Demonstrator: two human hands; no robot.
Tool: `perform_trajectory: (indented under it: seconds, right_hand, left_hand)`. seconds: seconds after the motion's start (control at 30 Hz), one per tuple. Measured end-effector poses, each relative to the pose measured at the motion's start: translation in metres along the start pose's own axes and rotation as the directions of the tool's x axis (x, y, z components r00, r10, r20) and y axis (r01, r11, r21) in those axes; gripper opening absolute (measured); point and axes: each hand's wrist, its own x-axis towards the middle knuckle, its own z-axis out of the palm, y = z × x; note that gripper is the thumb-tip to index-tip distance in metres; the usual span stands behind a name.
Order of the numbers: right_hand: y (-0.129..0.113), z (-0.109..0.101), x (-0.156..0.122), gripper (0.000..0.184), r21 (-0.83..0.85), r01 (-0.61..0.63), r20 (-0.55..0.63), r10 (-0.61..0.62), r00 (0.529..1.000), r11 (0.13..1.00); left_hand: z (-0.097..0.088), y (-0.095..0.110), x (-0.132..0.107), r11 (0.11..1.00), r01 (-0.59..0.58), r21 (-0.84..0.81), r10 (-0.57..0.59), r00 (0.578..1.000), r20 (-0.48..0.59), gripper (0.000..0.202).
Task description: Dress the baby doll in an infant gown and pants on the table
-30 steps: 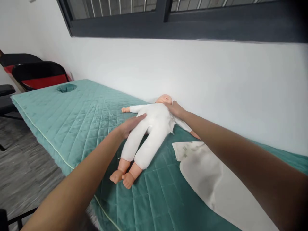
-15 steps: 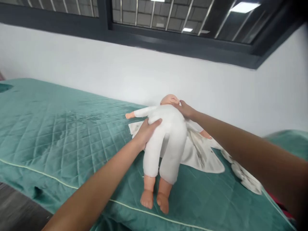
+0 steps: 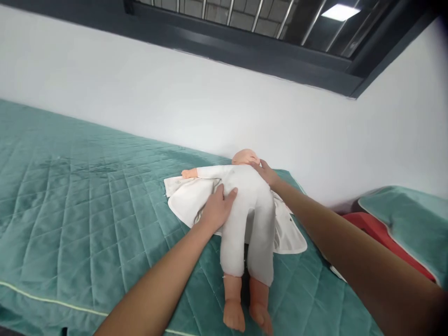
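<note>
A baby doll with a white cloth body and bare plastic feet lies on its back, feet towards me. Under it a small white garment is spread, its sides showing to the left and right. My left hand grips the doll's side near the hip, thumb on top of the body. Up at the doll's head and shoulder, my right hand holds on, its fingers partly hidden behind the neck. One doll arm stretches out to the left over the garment; the other is hidden by my right forearm.
The green quilted bed cover lies beneath everything. A white wall rises behind, with a dark window frame and bars above. At the right are a folded green quilted piece and something red.
The doll has come down flatter onto the garment, both hands still on it. More of the garment shows at its left side. The view has tilted down and shifted.
</note>
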Motion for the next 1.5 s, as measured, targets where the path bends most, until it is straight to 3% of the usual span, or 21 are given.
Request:
perform_trajectory:
  seconds: [0.07, 0.13, 0.23, 0.3, 0.4, 0.47, 0.57, 0.67, 0.73, 0.83, 0.93, 1.1, 1.23, 1.33, 1.43, 1.5]
  right_hand:
    - [0.000, -0.009, -0.001, 0.081, -0.154, 0.046, -0.013, -0.048, 0.999, 0.987]
    - [-0.008, -0.019, -0.006, 0.077, -0.329, 0.130, -0.066, -0.160, 0.985, 0.935]
    - [-0.037, -0.016, -0.020, 0.056, -0.438, 0.310, -0.142, -0.405, 0.903, 0.844]
    - [-0.061, 0.003, -0.032, 0.048, -0.476, 0.478, -0.052, -0.567, 0.822, 0.738]
    - [-0.093, 0.044, -0.043, 0.046, -0.503, 0.618, 0.166, -0.634, 0.756, 0.605]
    - [-0.108, 0.069, -0.041, 0.041, -0.531, 0.627, 0.268, -0.589, 0.763, 0.570]
    - [-0.120, 0.090, -0.027, 0.034, -0.530, 0.615, 0.316, -0.537, 0.782, 0.584]
    - [-0.119, 0.090, -0.010, 0.035, -0.486, 0.644, 0.367, -0.530, 0.764, 0.591]
    - [-0.112, 0.080, -0.001, 0.037, -0.440, 0.664, 0.382, -0.544, 0.747, 0.604]
    - [-0.096, 0.060, 0.005, 0.040, -0.366, 0.669, 0.349, -0.571, 0.743, 0.647]
    - [-0.081, 0.042, 0.003, 0.040, -0.198, 0.664, 0.287, -0.606, 0.742, 0.721]
    - [-0.068, 0.028, -0.011, 0.047, -0.035, 0.673, 0.283, -0.638, 0.716, 0.739]
    - [-0.064, 0.030, -0.017, 0.058, -0.086, 0.678, 0.308, -0.628, 0.715, 0.730]
    - [-0.062, 0.034, -0.017, 0.052, -0.192, 0.663, 0.317, -0.593, 0.740, 0.724]
    - [-0.063, 0.040, -0.020, 0.044, -0.322, 0.652, 0.311, -0.574, 0.758, 0.687]
    - [-0.064, 0.045, -0.022, 0.042, -0.387, 0.634, 0.296, -0.561, 0.773, 0.670]
  left_hand:
    - [-0.005, -0.004, 0.001, 0.988, 0.005, 0.154, 0.009, 0.996, -0.092, 0.054]
    - [-0.009, -0.008, 0.003, 0.945, -0.041, 0.325, 0.097, 0.983, -0.157, 0.043]
    - [-0.010, -0.012, 0.007, 0.843, -0.067, 0.533, 0.177, 0.971, -0.158, 0.027]
    - [-0.008, -0.015, 0.010, 0.787, -0.039, 0.615, 0.160, 0.977, -0.143, 0.023]
    - [-0.008, -0.021, 0.018, 0.747, 0.031, 0.664, 0.113, 0.978, -0.173, 0.025]
    - [-0.011, -0.027, 0.025, 0.743, 0.088, 0.664, 0.079, 0.973, -0.217, 0.023]
    - [-0.017, -0.036, 0.036, 0.740, 0.106, 0.664, 0.063, 0.972, -0.225, 0.022]
    - [-0.023, -0.046, 0.044, 0.794, 0.100, 0.599, 0.037, 0.976, -0.213, 0.022]
    - [-0.026, -0.052, 0.047, 0.867, 0.136, 0.480, -0.008, 0.966, -0.260, 0.022]
    - [-0.029, -0.058, 0.047, 0.955, 0.151, 0.254, -0.036, 0.912, -0.408, 0.020]
    - [-0.029, -0.060, 0.046, 0.990, 0.127, 0.053, -0.078, 0.838, -0.541, 0.020]
    - [-0.031, -0.060, 0.045, 0.979, 0.081, -0.185, -0.178, 0.778, -0.603, 0.015]
    - [-0.038, -0.058, 0.042, 0.927, 0.081, -0.366, -0.293, 0.765, -0.574, 0.012]
    - [-0.042, -0.056, 0.040, 0.882, 0.086, -0.463, -0.372, 0.731, -0.572, 0.008]
    - [-0.042, -0.056, 0.039, 0.908, 0.104, -0.406, -0.360, 0.692, -0.626, 0.014]
    - [-0.039, -0.057, 0.038, 0.960, 0.098, -0.261, -0.252, 0.710, -0.658, 0.014]
